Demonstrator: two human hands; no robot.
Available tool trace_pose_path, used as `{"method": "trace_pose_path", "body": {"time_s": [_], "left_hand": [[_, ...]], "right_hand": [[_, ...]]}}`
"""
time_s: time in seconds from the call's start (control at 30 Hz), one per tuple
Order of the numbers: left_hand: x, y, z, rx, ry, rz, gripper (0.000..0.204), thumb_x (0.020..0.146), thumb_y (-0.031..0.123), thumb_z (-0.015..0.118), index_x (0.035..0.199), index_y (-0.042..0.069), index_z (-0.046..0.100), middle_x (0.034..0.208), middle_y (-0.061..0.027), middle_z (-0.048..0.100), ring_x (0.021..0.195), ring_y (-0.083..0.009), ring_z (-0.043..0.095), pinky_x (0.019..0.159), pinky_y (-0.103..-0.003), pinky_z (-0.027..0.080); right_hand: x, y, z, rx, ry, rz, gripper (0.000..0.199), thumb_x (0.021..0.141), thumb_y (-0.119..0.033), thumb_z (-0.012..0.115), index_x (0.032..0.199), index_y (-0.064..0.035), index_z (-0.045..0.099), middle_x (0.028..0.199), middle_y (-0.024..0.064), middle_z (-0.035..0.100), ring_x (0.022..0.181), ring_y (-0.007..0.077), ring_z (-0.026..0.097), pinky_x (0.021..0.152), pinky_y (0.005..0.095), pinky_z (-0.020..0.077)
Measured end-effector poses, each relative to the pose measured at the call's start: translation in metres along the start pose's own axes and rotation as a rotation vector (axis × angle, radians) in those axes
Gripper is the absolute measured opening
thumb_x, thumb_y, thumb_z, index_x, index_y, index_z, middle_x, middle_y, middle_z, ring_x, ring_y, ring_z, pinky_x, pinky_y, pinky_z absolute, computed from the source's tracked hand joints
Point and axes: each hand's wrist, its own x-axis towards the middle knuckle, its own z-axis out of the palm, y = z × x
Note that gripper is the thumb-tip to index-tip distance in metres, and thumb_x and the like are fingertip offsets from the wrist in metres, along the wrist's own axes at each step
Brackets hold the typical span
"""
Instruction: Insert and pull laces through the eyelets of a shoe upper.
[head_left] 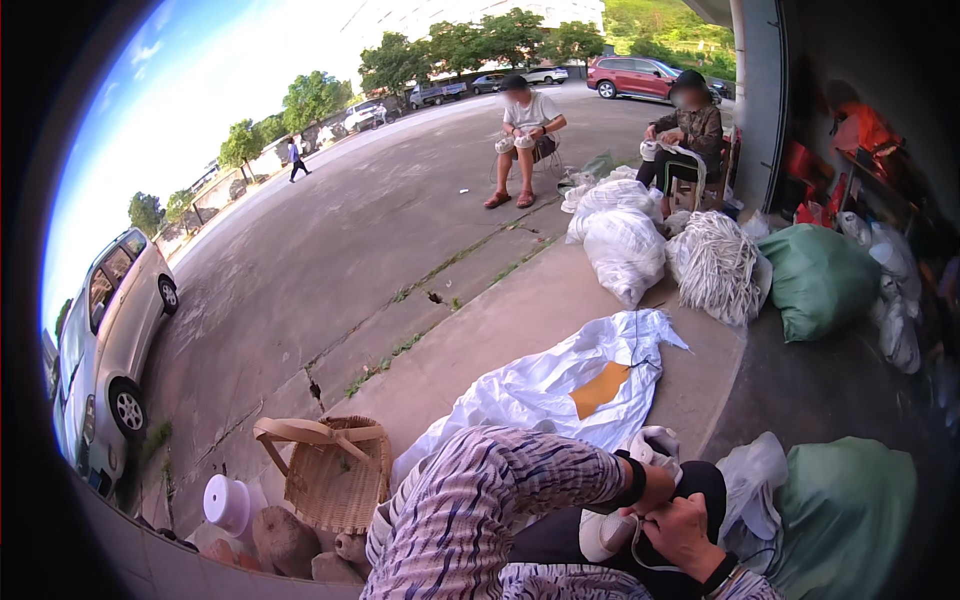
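Observation:
A white shoe [603, 536] lies across my dark-clothed lap, partly hidden by my left arm. My left hand [655, 486] reaches over it from the left, with a black band at the wrist. My right hand [683, 527] meets it from the right, its fingers closed in a pinch. A thin white shoelace [637, 553] hangs in a curve from where the fingers meet. The left fingers are also closed, but their tips are partly hidden, so what they grip is unclear. Beyond the left wrist, more white shoe material [652, 441] shows.
A white woven sack [510, 390] with an orange-yellow patch lies ahead. At left are a wicker basket [335, 485], a white spool [230, 503] and stones. Green sacks [845, 520] and white bundles [622, 250] stand at right. Two seated people handle white items; cars are parked outside.

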Motion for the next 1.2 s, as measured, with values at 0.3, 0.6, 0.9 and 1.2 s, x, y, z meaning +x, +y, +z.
{"method": "trace_pose_path", "body": {"time_s": [0.3, 0.6, 0.9, 1.2], "left_hand": [[-0.003, 0.001, 0.012, 0.153, 0.156, 0.044, 0.016, 0.075, 0.016, 0.067, 0.071, 0.001, 0.071, 0.070, -0.0144, 0.069, 0.076, -0.0326, 0.069, 0.071, -0.039, 0.054], [-0.083, 0.015, 0.024, -0.636, 0.998, -0.119, 0.014, 0.096, 0.018, 0.057, 0.103, 0.006, 0.054, 0.087, -0.0150, 0.067, 0.081, -0.0336, 0.067, 0.070, -0.040, 0.052], [-0.056, 0.034, 0.065, -0.774, 0.918, -0.346, 0.024, 0.099, 0.031, 0.050, 0.113, 0.011, 0.048, 0.086, -0.0212, 0.065, 0.081, -0.0430, 0.065, 0.070, -0.046, 0.051], [-0.051, 0.030, 0.074, -1.059, 1.091, -0.168, 0.024, 0.104, 0.030, 0.043, 0.114, 0.008, 0.048, 0.094, -0.0148, 0.060, 0.094, -0.0261, 0.061, 0.083, -0.034, 0.047]], "right_hand": [[-0.003, 0.009, -0.001, -0.041, -0.015, -0.041, 0.010, 0.075, -0.023, 0.071, 0.073, -0.0159, 0.064, 0.063, 0.0049, 0.061, 0.062, 0.0242, 0.061, 0.064, 0.0419, 0.0370], [0.023, 0.018, -0.042, 0.705, -0.161, 0.278, 0.018, 0.085, -0.018, 0.069, 0.101, -0.0095, 0.070, 0.084, 0.0113, 0.069, 0.073, 0.0239, 0.066, 0.075, 0.0302, 0.0515], [0.021, 0.024, -0.002, 1.282, -0.435, 0.713, 0.024, 0.101, -0.021, 0.052, 0.102, -0.0006, 0.065, 0.088, 0.0028, 0.066, 0.078, 0.0086, 0.063, 0.072, 0.0238, 0.0523], [-0.015, 0.081, -0.046, 1.568, -0.011, 0.767, 0.029, 0.100, -0.023, 0.047, 0.089, -0.0003, 0.060, 0.091, 0.0226, 0.070, 0.082, 0.0303, 0.071, 0.074, 0.0412, 0.0597]]}}
